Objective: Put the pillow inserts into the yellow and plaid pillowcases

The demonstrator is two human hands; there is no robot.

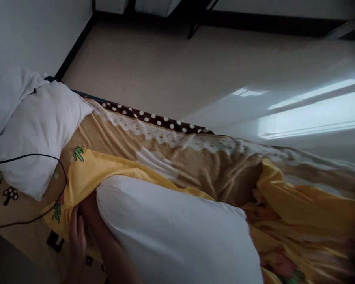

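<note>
A plump white pillow (pixel 177 232) lies across the front of the bed. Around its left end drapes a yellow pillowcase (pixel 88 167) with a pineapple print. My left hand (pixel 77 232) is at the lower edge of that pillowcase, fingers close together and pinched on the cloth. Beside it, my right hand (pixel 90 203) reaches under the yellow fabric near the pillow's left end; its fingers are hidden by the cloth. More yellow printed cloth (pixel 310 201) lies crumpled at the right, partly blurred.
Another white pillow (pixel 47 126) rests at the left end of the bed, with a black cable (pixel 32 155) looping over it. Beneath is a brown and white patterned blanket (pixel 195 157). A dark polka-dot strip (pixel 154 118) runs along the far bed edge, beyond which is the tiled floor (pixel 154 67).
</note>
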